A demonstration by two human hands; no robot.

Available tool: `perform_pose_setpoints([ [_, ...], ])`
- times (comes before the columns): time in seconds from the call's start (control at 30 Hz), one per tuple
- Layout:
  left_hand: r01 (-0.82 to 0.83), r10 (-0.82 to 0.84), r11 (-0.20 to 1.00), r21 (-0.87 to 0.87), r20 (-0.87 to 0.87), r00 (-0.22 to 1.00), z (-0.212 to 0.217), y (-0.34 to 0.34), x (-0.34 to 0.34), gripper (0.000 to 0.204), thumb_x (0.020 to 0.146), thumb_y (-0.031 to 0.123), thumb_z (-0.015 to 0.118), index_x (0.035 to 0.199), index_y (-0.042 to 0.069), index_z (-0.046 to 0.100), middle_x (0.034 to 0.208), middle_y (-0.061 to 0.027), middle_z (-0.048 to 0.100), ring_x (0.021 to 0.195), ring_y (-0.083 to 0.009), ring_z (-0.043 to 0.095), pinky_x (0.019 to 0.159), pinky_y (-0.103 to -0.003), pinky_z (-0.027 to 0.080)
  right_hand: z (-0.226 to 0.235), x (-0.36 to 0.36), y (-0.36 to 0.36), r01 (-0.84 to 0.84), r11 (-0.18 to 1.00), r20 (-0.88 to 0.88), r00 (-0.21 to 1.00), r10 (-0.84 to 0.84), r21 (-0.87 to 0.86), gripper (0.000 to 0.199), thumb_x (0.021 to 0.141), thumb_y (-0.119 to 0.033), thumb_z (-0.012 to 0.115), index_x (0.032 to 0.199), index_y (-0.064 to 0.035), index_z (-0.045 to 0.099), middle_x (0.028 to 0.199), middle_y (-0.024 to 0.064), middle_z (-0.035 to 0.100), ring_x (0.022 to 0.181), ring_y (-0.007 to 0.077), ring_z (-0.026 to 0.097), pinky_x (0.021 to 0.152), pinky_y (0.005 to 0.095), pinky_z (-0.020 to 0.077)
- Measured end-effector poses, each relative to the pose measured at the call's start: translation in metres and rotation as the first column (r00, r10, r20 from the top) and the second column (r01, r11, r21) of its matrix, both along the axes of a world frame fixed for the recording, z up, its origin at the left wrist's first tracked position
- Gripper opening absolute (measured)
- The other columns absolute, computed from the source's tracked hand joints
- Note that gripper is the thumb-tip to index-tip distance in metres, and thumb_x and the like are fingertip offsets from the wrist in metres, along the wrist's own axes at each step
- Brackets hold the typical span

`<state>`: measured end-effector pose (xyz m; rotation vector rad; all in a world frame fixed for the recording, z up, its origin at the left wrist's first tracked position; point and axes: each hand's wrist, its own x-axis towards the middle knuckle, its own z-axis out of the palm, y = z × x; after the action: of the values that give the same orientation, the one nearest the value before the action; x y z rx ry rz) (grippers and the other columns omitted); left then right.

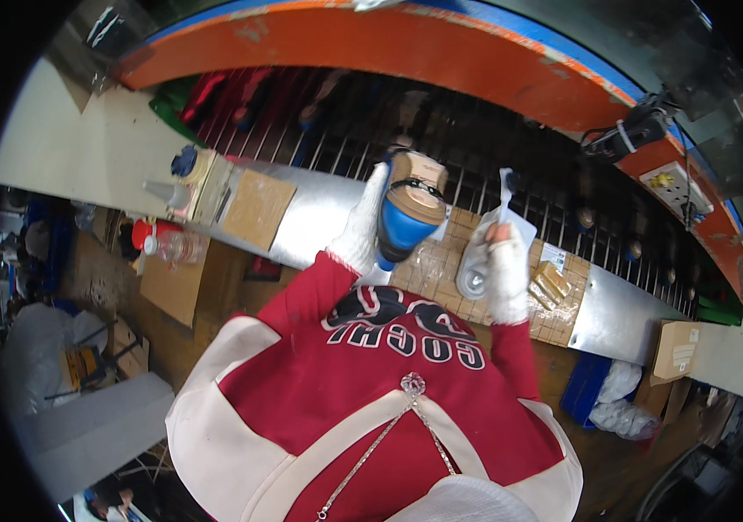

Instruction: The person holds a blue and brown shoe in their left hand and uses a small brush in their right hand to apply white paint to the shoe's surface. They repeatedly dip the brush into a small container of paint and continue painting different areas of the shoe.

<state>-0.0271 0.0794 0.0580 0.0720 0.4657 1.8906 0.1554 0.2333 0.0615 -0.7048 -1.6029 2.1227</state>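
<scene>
My left hand (364, 228), in a white glove, is closed round the side of a blue and tan shoe (410, 219) with a dark cord and toggle across it. The shoe is tilted, its blue part toward me. My right hand (507, 271), gloved with bare fingertips, pinches a thin white-handled brush (505, 193) with a dark tip pointing away from me. Beside and below that hand is a clear rounded plastic container (473, 277); whether the fingers touch it is hidden. Under both hands lies a tan gridded board (431, 266).
Beyond the metal ledge (611, 304) runs a rack of rods (341, 143) with shoes in its shadow, below an orange beam (371, 52). Left are a cardboard piece (258, 207) and a red-capped clear jar (171, 244). Right are a tape-wrapped packet (551, 285), a box (676, 351) and a socket panel (678, 193).
</scene>
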Motion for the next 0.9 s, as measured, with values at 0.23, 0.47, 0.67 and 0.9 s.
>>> perform_pose_setpoints([
  [0.23,-0.706,0.347,0.647,-0.287,-0.714,0.608,0.021,0.032,0.023,0.065,0.104,0.042,0.052,0.148,-0.003,0.036,0.139,-0.0165,0.053,0.125,-0.0218,0.052,0.108,-0.033,0.041,-0.022,-0.019,-0.042,0.237,0.955,-0.303,0.910,-0.282,-0.178,0.049,0.080,-0.014,0.084,0.104,-0.0152,0.041,0.093,-0.0039,0.047,0.076,0.0048,0.047,0.063,0.0202,0.0396],
  [0.47,-0.352,-0.082,0.853,-0.384,-0.766,0.638,0.006,0.026,0.020,0.072,0.101,0.029,0.060,0.155,-0.002,0.024,0.140,-0.0198,0.051,0.130,-0.0222,0.049,0.110,-0.034,0.038,-0.029,-0.029,0.015,0.335,0.754,-0.153,0.856,-0.494,-0.565,0.028,0.087,0.000,0.070,0.098,-0.0125,0.046,0.093,0.0036,0.059,0.082,0.0182,0.065,0.080,0.0370,0.0602],
  [0.67,-0.285,-0.102,0.866,-0.410,-0.704,0.703,-0.017,0.012,0.001,0.066,0.099,0.026,0.064,0.151,-0.003,0.034,0.125,-0.0173,0.061,0.103,-0.0211,0.065,0.094,-0.033,0.051,-0.053,-0.051,0.103,0.573,0.753,-0.015,0.793,-0.609,-0.324,0.037,0.083,-0.001,0.071,0.114,-0.0023,0.052,0.103,0.0115,0.065,0.081,0.0223,0.069,0.056,0.0417,0.0628],
  [0.9,-0.400,-0.102,0.781,-0.481,-0.728,0.678,-0.018,-0.006,-0.023,0.061,0.100,0.027,0.061,0.147,-0.005,0.039,0.118,-0.0193,0.066,0.096,-0.0249,0.069,0.090,-0.034,0.053,-0.173,-0.100,0.215,0.436,0.649,-0.001,0.831,-0.557,0.624,0.046,0.090,-0.026,0.069,0.131,-0.0072,0.058,0.132,0.0122,0.061,0.119,0.0244,0.060,0.102,0.0380,0.0472],
])
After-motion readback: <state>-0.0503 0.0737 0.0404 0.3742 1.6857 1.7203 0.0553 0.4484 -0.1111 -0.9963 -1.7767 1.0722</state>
